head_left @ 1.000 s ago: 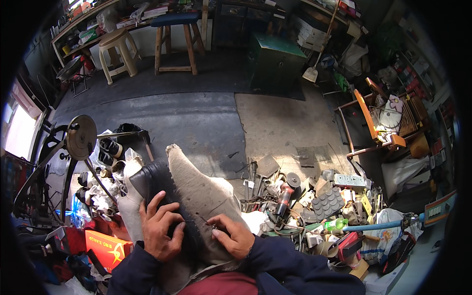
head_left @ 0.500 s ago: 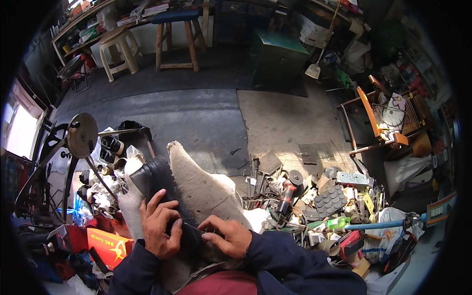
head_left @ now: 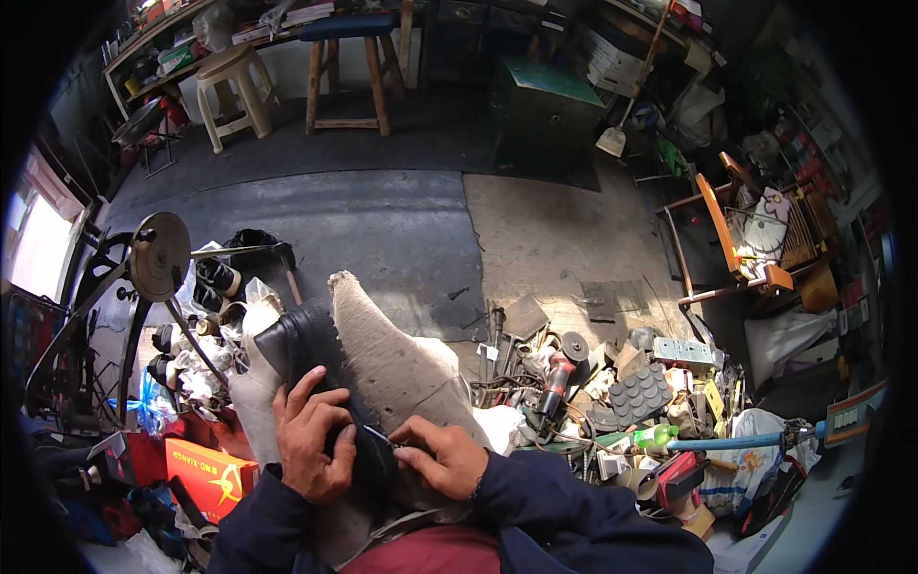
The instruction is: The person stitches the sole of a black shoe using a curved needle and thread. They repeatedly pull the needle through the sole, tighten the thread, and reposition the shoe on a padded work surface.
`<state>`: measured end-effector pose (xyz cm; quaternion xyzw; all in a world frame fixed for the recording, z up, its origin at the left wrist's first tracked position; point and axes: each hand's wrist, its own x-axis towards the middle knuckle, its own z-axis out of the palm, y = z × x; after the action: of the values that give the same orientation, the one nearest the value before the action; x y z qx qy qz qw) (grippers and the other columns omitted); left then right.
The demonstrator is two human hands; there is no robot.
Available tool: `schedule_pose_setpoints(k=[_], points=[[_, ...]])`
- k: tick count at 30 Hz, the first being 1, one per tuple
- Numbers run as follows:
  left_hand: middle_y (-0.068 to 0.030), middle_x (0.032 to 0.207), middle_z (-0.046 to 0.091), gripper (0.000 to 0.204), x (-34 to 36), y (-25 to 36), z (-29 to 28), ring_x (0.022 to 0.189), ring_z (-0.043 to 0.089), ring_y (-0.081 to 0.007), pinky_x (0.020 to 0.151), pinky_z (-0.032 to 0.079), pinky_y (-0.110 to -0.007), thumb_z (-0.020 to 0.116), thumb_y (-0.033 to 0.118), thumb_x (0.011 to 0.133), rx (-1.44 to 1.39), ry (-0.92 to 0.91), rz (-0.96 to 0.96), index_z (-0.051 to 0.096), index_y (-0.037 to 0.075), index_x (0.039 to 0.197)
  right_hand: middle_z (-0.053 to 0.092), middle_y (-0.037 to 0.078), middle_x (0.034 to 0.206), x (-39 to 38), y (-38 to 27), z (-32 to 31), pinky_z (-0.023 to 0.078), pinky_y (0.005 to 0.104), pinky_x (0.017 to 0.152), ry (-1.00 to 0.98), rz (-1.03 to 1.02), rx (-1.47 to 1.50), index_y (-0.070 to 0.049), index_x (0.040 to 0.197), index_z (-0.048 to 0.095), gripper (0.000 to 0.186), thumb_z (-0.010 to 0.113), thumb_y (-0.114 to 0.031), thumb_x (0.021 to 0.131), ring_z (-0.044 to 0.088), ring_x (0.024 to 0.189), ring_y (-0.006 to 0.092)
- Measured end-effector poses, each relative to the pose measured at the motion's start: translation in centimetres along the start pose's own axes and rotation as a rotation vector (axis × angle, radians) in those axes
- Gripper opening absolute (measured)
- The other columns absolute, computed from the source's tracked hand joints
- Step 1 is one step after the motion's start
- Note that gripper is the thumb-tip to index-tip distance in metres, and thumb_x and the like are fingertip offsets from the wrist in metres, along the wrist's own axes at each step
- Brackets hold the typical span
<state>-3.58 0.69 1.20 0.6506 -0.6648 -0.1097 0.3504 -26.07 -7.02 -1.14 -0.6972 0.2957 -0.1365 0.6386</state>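
A black leather shoe (head_left: 304,337) rests slantwise on my lap. My left hand (head_left: 314,438) is closed on it, fingers curled over its upper and thumb bent inward. In my right hand (head_left: 442,459) a thin metal needle-like tool (head_left: 379,436) is pinched between thumb and forefinger. Its shiny shaft points left at the shoe's edge, between the two hands. Whether its tip is in the leather I cannot tell. Beneath the shoe, a worn pale lap cover (head_left: 392,364) with a ragged edge spreads over my legs.
A red grinder (head_left: 557,378) lies among tools and scraps at the right. At the left stand a metal stand with a round wheel (head_left: 161,256), several shoes and an orange-red box (head_left: 208,478). Stools (head_left: 234,91) and a green chest (head_left: 547,110) stand far off; a wooden chair (head_left: 722,225) is right.
More of the tool's shiny shaft shows between my hands. My right fingers have shifted slightly; my left hand keeps its hold on the shoe.
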Motion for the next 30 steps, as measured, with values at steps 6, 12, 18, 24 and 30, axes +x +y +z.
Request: schedule_pose_setpoints(k=[6,12,18,24,30], points=[[-0.0118,0.117,0.072,0.014,0.0,0.0,-0.1,0.139,0.053,-0.0382,0.115,0.027,-0.061,0.071,0.004,0.080,0.014,-0.004,0.008,0.065,0.008,0.091,0.073,0.009,0.083,0.4,0.1,0.4,0.053,0.0319,0.067,0.041,-0.058,0.001,-0.004,0.124,0.062,0.021,0.062,-0.013,0.105,0.070,0.070,0.0173],[-0.0121,0.117,0.072,0.014,-0.1,-0.1,-0.1,0.139,0.053,-0.0384,0.114,0.028,-0.060,0.071,0.004,0.080,0.002,-0.002,0.004,0.065,0.008,0.092,0.072,0.008,0.084,0.5,0.4,0.3,0.053,0.0310,0.065,0.028,-0.040,0.028,-0.003,0.124,0.062,0.021,0.062,-0.014,0.106,0.068,0.068,0.0151],[-0.0158,0.117,0.071,0.010,-0.1,0.0,-0.1,0.141,0.051,-0.0411,0.115,0.029,-0.057,0.066,0.003,0.081,-0.008,-0.009,-0.008,0.062,0.006,0.089,0.071,0.005,0.083,0.5,0.4,0.4,0.050,0.0282,0.060,0.002,0.011,0.087,-0.003,0.123,0.061,0.019,0.060,-0.013,0.107,0.063,0.062,0.0113],[-0.0155,0.117,0.071,0.010,0.2,0.0,-0.2,0.141,0.051,-0.0410,0.115,0.029,-0.057,0.067,0.003,0.081,0.000,-0.008,0.015,0.062,0.006,0.090,0.071,0.005,0.082,0.1,0.0,0.1,0.049,0.0274,0.059,0.005,0.064,0.104,-0.003,0.124,0.060,0.019,0.061,-0.011,0.106,0.063,0.061,0.0099],[-0.0095,0.120,0.072,0.015,-0.5,-1.0,0.0,0.141,0.052,-0.0358,0.113,0.029,-0.059,0.071,0.004,0.082,-0.007,-0.007,-0.004,0.065,0.009,0.095,0.071,0.006,0.082,-0.5,-0.4,0.2,0.048,0.0247,0.057,-0.005,0.154,0.179,0.001,0.123,0.059,0.020,0.057,-0.010,0.107,0.061,0.060,0.0084]])
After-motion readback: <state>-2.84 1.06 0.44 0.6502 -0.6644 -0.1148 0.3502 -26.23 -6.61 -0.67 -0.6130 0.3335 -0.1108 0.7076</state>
